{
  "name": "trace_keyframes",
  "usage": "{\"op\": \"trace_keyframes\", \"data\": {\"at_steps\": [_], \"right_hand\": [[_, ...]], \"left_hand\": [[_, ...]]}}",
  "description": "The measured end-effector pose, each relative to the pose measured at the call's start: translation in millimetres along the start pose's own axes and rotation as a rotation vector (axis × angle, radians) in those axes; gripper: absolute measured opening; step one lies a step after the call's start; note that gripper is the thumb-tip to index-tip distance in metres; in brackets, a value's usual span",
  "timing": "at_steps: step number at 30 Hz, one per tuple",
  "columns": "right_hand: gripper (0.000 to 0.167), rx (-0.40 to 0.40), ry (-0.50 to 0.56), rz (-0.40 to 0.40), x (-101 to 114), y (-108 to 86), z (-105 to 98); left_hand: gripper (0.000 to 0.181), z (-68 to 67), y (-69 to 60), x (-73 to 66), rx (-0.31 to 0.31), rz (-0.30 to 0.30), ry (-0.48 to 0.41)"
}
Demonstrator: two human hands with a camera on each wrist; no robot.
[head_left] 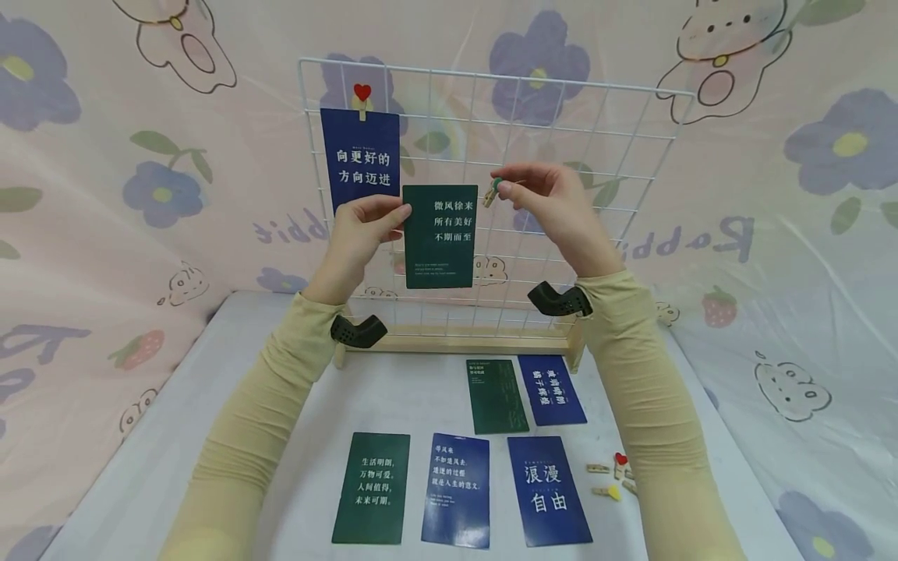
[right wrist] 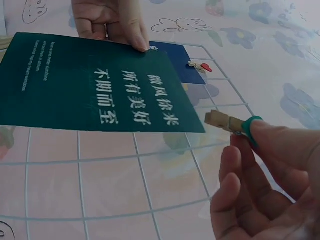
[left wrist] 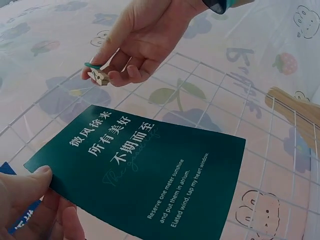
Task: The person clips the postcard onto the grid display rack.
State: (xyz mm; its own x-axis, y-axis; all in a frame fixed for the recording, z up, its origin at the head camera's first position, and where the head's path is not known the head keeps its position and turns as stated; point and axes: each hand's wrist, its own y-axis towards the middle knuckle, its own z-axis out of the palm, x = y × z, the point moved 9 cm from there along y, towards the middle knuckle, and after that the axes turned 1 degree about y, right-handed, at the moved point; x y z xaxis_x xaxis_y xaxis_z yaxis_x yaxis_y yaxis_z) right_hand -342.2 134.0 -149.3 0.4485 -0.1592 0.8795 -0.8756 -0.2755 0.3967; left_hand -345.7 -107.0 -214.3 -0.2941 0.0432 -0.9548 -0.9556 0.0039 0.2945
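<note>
A green card (head_left: pixel 440 261) with white writing is pinched at its left edge by my left hand (head_left: pixel 361 238), in front of the white wire grid (head_left: pixel 561 187). My right hand (head_left: pixel 557 206) pinches a small wooden clothespin (right wrist: pixel 220 120) with a green top, just right of the card's upper corner and apart from it. In the right wrist view the clothespin's tip points at the card's corner. Up and to the left, a blue card (head_left: pixel 361 140) hangs on the grid under a clothespin with a red heart (head_left: pixel 362 92).
The grid stands on a wooden base (head_left: pixel 449 344). On the white table lie green cards (head_left: pixel 370 514) (head_left: pixel 498 405) and blue cards (head_left: pixel 456 522) (head_left: pixel 550 522) (head_left: pixel 561 409). Several clothespins (head_left: pixel 598 468) lie near my right forearm. A patterned curtain (head_left: pixel 231 156) hangs behind.
</note>
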Motion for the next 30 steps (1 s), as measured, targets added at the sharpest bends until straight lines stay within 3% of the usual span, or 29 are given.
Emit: {"op": "trace_keyframes", "data": {"at_steps": [10,21,30], "right_hand": [[0.025,-0.060,0.021,-0.033,16.2,22.9,0.8],[0.022,-0.081,-0.041,-0.076,32.8,48.4,-0.7],[0.021,-0.131,-0.077,-0.127,52.5,54.3,3.8]], "left_hand": [[0.023,-1.4,16.0,-13.7,-0.049,-0.005,-0.023],[0.022,1.0,29.6,-28.9,-0.056,-0.003,0.009],[0.023,2.3,36.4,-40.3,-0.064,0.007,-0.011]]}}
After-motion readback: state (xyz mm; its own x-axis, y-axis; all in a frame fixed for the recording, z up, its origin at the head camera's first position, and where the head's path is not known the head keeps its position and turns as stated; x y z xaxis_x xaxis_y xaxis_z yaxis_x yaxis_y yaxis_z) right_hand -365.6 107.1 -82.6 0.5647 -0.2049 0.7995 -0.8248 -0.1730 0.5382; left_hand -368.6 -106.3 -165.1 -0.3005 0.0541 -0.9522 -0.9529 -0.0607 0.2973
